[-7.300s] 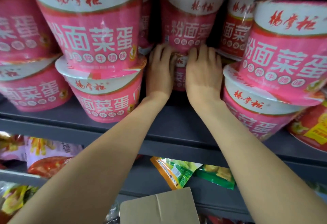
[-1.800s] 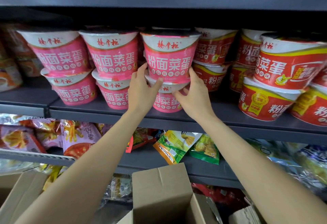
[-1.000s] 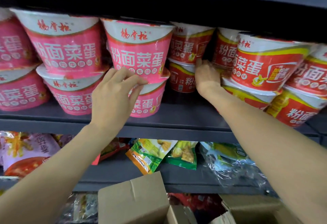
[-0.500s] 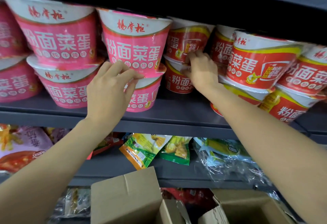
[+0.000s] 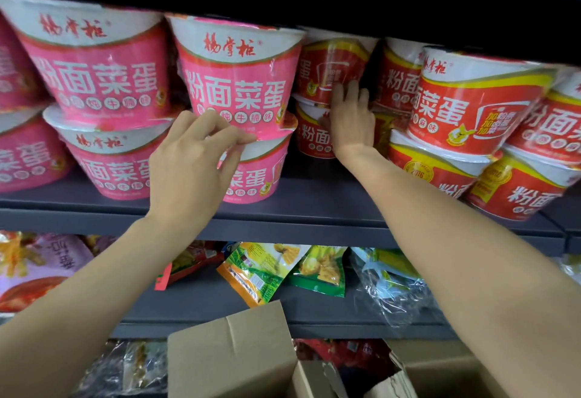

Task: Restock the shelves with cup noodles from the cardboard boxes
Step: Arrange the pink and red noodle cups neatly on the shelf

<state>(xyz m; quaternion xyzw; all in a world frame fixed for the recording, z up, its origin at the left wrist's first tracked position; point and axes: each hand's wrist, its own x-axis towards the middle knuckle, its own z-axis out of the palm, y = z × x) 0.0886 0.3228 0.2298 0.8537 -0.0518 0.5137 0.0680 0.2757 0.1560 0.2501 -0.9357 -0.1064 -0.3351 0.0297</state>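
- A single head-worn view is given; no second view is supplied to share the scene.
- The shelf (image 5: 283, 218) of stacked noodle cups (image 5: 235, 83) is faced head-on and seen from close up, at about eye level.
- Cardboard boxes (image 5: 232, 353) are caught at the lower edge, looked down on.

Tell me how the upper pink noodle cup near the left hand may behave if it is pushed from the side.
The upper pink cup narrows downward and rests on the lid of the lower pink cup, so it probably tips or slides rather than rolls. Its shiny wrap looks slippery. The left hand is beside its base, perhaps steadying it.
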